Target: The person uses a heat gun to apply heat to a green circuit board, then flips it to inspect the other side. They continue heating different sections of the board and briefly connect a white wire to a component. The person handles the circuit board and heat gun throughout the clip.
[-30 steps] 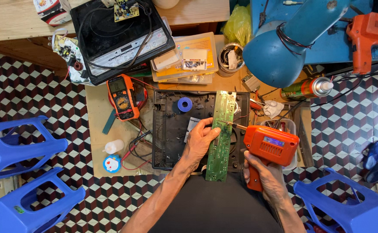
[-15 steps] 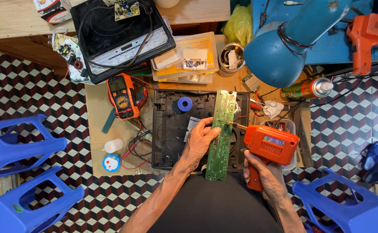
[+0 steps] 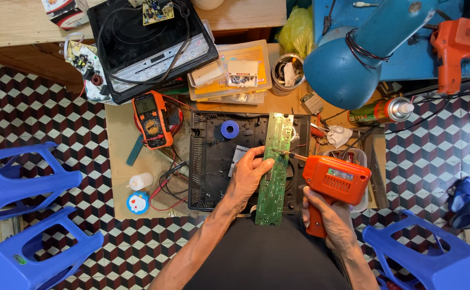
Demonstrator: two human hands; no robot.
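Observation:
My left hand (image 3: 247,174) grips a long green circuit board (image 3: 274,169) by its left edge, holding it upright over a black plastic casing (image 3: 208,161). My right hand (image 3: 326,217) is closed around the handle of an orange soldering gun (image 3: 336,182). The gun's thin metal tip touches the board's upper part from the right. A blue roll of tape (image 3: 229,129) lies inside the casing.
An orange multimeter (image 3: 152,121) lies left of the casing, with a black induction cooker (image 3: 149,45) and clear parts boxes (image 3: 229,75) behind. A blue lamp head (image 3: 347,59), a spray can (image 3: 382,111) and an orange heat gun (image 3: 455,45) sit right. Blue stools (image 3: 26,220) flank me.

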